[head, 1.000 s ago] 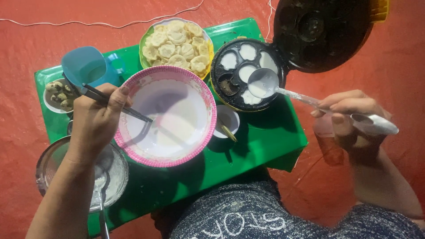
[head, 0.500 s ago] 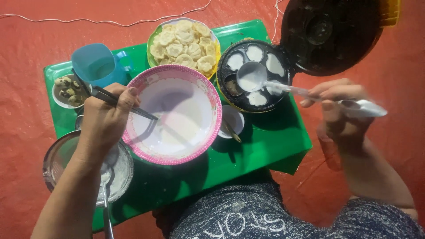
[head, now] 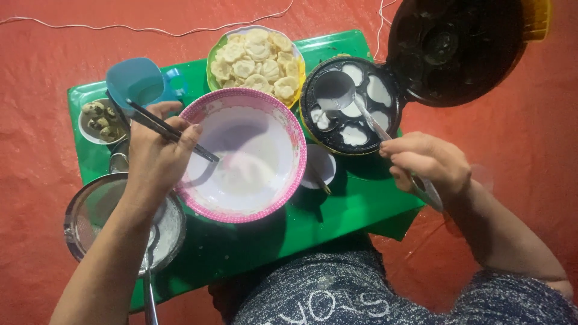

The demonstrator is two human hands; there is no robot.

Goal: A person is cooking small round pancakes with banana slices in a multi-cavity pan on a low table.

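Head view looks straight down on a small green plastic surface (head: 361, 204) set on a red floor covering (head: 48, 72). The left hand (head: 158, 153) is closed around a pair of dark chopsticks (head: 171, 131), whose tips reach over the rim of a round pink-rimmed plastic bowl (head: 288, 174) holding thin white batter (head: 247, 162). The right hand (head: 428, 161) grips the handle of a pale long-handled ladle (head: 335, 90); the ladle's cup, coated in white batter, sits over the left part of a round black mould pan with small wells (head: 351, 114), several of them filled white. The pan's black hinged lid (head: 457, 48) stands open up and to the right.

Behind the pink-rimmed bowl lies a yellow-green plate of pale round cakes (head: 256, 60). A teal plastic cup with a handle (head: 139, 83) stands at the far left, just beside a small white bowl of speckled eggs (head: 99, 118). Between the pink-rimmed bowl and the pan sits a small white dish (head: 319, 165). Under the left forearm is a round metal sieve (head: 96, 216) resting over a bowl with white liquid. A thin white cord (head: 150, 27) runs across the floor covering at the top.
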